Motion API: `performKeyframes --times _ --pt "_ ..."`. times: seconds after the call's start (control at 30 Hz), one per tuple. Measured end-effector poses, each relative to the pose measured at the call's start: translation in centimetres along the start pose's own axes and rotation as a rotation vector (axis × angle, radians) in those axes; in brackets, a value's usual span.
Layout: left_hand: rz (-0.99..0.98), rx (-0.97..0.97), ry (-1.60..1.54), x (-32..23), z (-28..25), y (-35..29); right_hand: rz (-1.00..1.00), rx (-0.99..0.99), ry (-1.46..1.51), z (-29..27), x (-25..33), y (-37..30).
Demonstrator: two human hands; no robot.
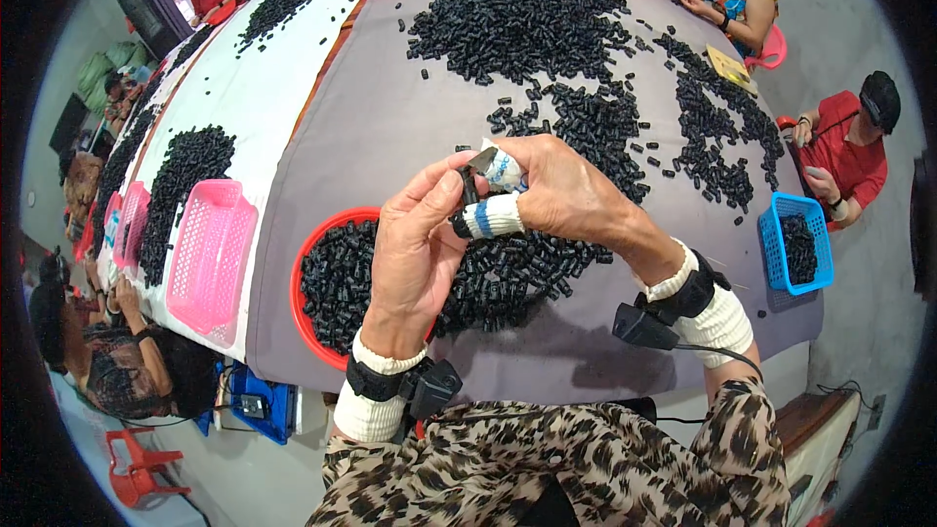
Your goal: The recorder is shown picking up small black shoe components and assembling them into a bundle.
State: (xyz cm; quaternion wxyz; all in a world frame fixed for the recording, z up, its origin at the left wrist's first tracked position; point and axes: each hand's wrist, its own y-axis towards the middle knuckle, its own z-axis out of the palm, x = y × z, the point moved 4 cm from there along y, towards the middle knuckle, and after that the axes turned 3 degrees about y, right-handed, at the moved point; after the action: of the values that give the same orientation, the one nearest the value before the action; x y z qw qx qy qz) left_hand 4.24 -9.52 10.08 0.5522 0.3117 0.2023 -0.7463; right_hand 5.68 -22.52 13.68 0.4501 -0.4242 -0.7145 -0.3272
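My left hand is closed, pinching a small black cylindrical piece between thumb and fingers. Close against it, my right hand grips a small knife; its short grey blade touches or nearly touches the piece. White wrapping with blue marks covers a right finger or the knife's handle; I cannot tell which. A white band with a blue stripe encircles my right thumb. Below my hands, a red round tray holds many similar black pieces, which also spread to its right.
Heaps of black pieces lie across the grey-covered table. A blue basket stands at the right edge, a pink basket at left. A person in red works at right; others sit around the table.
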Motion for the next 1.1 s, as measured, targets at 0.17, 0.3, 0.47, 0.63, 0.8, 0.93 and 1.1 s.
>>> performKeyframes --times 0.17,0.3,0.47,0.63,0.8,0.93,1.1 --pt "0.006 0.067 0.024 0.1 -0.2 -0.1 -0.008 -0.003 -0.003 0.0 0.0 -0.1" --pt "0.014 0.068 0.019 0.2 -0.1 -0.2 0.005 0.012 -0.016 0.0 0.1 -0.2" --pt "0.017 0.052 0.041 0.2 0.1 -0.2 0.017 0.027 -0.003 -0.1 0.5 -0.4" --pt "0.012 0.031 0.064 0.1 0.1 -0.2 0.030 0.033 0.036 -0.1 0.6 -0.3" --pt "0.016 0.060 0.063 0.3 -0.1 0.0 0.039 0.053 0.016 -0.2 -0.3 -0.3" --pt "-0.020 0.050 0.005 0.5 0.0 -0.1 0.022 0.054 0.015 -0.1 0.3 -0.4" --pt "-0.058 0.055 -0.048 0.8 -0.2 0.1 0.030 0.083 0.010 -0.2 -0.1 -0.2"
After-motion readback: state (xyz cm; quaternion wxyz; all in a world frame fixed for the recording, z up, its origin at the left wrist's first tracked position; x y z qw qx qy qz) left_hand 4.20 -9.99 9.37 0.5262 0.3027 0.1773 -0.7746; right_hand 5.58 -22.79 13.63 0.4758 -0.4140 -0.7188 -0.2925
